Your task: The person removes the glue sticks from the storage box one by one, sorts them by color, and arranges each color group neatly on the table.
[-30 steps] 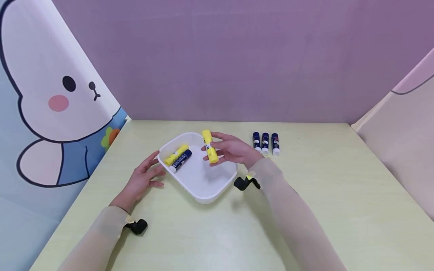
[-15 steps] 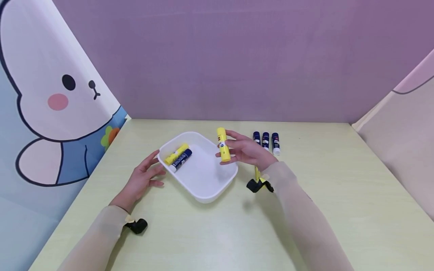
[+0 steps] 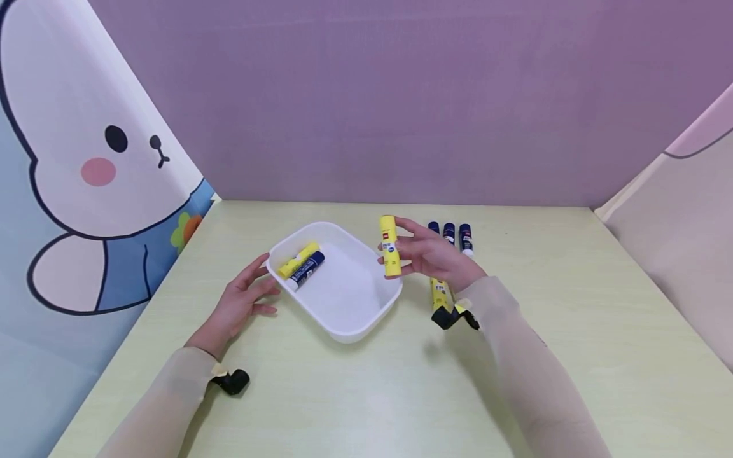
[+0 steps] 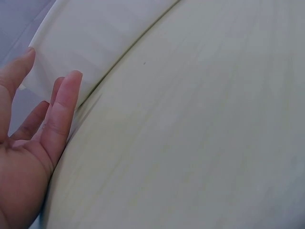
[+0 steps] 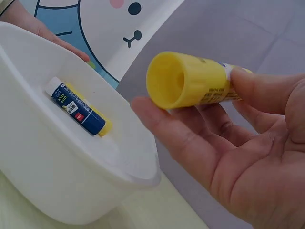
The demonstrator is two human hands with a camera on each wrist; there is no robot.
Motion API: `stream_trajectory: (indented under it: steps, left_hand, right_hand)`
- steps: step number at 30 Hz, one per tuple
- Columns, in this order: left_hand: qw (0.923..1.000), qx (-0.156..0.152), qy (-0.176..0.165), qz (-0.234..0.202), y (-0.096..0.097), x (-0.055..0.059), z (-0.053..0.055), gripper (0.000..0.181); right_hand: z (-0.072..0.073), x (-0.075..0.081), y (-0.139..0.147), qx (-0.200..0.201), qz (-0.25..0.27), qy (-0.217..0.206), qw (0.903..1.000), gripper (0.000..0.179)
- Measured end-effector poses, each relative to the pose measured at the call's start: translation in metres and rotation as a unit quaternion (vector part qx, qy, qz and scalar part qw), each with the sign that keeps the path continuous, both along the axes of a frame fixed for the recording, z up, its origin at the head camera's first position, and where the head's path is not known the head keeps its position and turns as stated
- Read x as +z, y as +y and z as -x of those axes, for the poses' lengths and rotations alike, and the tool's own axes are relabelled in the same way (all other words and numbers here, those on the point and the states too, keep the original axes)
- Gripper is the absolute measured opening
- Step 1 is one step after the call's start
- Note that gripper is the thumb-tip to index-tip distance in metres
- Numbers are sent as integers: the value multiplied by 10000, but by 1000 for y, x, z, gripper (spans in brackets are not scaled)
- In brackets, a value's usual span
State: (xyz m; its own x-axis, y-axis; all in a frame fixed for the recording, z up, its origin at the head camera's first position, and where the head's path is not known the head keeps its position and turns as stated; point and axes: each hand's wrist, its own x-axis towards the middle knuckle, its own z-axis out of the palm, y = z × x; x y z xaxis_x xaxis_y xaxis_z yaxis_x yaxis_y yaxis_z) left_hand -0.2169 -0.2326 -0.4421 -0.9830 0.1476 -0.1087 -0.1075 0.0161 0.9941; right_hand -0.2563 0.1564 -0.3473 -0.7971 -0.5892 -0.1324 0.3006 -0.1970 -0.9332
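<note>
My right hand (image 3: 435, 256) grips a yellow glue stick (image 3: 390, 245) between thumb and fingers, held upright over the right rim of a white plastic basin (image 3: 352, 299). The right wrist view shows the hollow end of this glue stick (image 5: 167, 80). Inside the basin, at its left end, a yellow glue stick (image 3: 298, 261) and a navy glue stick (image 3: 307, 270) with a white end lie side by side. My left hand (image 3: 243, 302) rests at the basin's left side, fingers spread and loosely bent around the outer wall.
Behind my right hand, three navy glue sticks (image 3: 466, 239) lie in a row, partly hidden. Another yellow glue stick (image 3: 439, 294) shows below my right wrist on the pale table (image 3: 355, 401). A purple backdrop (image 3: 401, 102) stands along the far edge, with a cartoon cloth at left.
My right hand has carried the yellow glue stick rightward, from over the basin's middle to its right rim. A yellow glue stick on the table has come into sight. My left hand stays still.
</note>
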Motion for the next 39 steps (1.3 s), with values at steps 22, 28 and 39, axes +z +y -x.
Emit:
stream_trajectory:
  steps: [22,28,39]
  left_hand:
    - [10000,-1,-45,-10,3,2,-2,67]
    - [10000,6,-31,-32,3,2,-2,67]
    - [10000,-20,6,-29,2,2,-3,67]
  right_hand:
    - [-8,-8,50,-330,-289,223,9988,61]
    - [-12,-10,64,-421,-240,341,9982,62]
    - [-19,-15,85,-545,-149,229,9981,55]
